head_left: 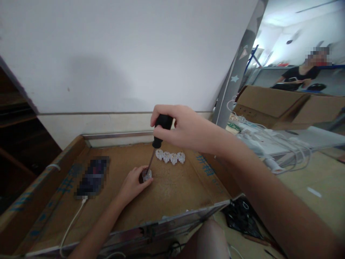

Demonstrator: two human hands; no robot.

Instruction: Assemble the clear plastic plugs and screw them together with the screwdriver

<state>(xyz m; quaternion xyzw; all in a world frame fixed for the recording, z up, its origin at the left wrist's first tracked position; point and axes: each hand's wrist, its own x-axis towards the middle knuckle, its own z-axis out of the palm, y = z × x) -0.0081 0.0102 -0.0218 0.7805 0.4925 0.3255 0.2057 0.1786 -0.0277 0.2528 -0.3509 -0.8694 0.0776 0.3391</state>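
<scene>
My right hand (172,126) is wrapped round the black handle of a screwdriver (156,143), which points down and slightly left. Its metal shaft ends at a small clear plastic piece (147,175) on the cardboard surface (172,194). The fingers and thumb of my left hand (137,182) grip that clear piece from the left side. Just behind and to the right, several similar clear pieces (174,157) lie in a row on the cardboard.
At the left lies a phone (93,178) with a white cable (72,223). Raised cardboard edges (32,194) border the surface. To the right are tangled white cables (293,147) and an open carton (269,104). A person (300,75) sits farther back.
</scene>
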